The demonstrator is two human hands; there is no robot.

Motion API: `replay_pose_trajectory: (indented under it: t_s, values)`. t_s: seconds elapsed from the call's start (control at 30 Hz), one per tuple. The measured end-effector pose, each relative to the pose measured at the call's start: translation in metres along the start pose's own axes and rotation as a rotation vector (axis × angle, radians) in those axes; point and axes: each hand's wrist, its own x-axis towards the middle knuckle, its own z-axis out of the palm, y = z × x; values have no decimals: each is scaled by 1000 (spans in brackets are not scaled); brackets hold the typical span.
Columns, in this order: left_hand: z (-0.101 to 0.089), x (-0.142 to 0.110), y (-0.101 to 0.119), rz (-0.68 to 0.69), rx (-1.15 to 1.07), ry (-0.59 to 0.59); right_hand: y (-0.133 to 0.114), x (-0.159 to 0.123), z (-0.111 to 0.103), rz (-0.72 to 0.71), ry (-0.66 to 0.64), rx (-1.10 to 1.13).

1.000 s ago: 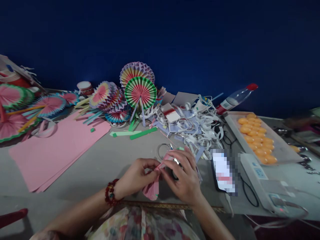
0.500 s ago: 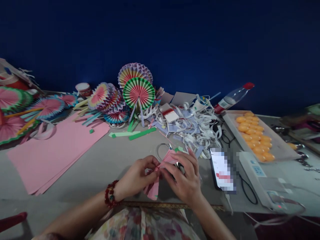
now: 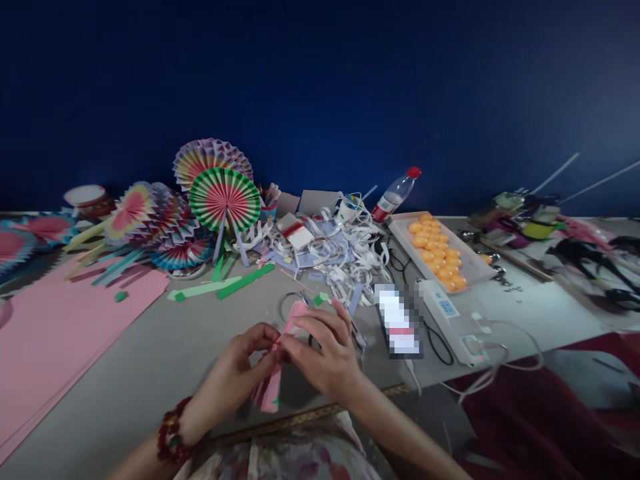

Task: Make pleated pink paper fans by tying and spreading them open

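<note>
A narrow bundle of folded pink paper [image 3: 271, 390] with small green marks at its lower end is pinched at its middle between both hands. My left hand [image 3: 240, 363], with a red bead bracelet above the wrist, is closed on it from the left. My right hand [image 3: 325, 350] grips its upper part, thumb and fingers bent over it. Part of the paper is hidden by the fingers. Just beyond the paper lies a ring-shaped silvery object [image 3: 290, 305], partly covered. Dark scissor-like handles show under my right hand, too hidden to be sure.
Stacked pink sheets [image 3: 75, 333] lie left. Finished pleated paper fans [image 3: 225, 200] stand behind, beside a pile of white paper strips [image 3: 340, 257]. To the right are a phone [image 3: 399, 323], a power strip [image 3: 450, 320], a tray [image 3: 480, 267] of orange plastic pieces and a bottle [image 3: 397, 193].
The view has swung to the right, so everything sits further left in it. Both hands still hold the pink paper, whose folds now look closer together and more upright.
</note>
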Motion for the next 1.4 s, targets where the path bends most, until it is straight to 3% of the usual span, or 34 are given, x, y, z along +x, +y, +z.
replay_pose_trajectory:
  t_s: [0.17,0.53,0.83,1.4]
  values:
    - [1,-2,3,-8,13,26,0,-3,6,-12,132,-23]
    - [3,-7,11,-25,35,68,2,6,-4,-63,18,104]
    - [2,-11,11,36,144,93,2,12,-6,-110,-123,195]
    - [2,-12,11,36,214,95,4,14,-9,-153,-173,199]
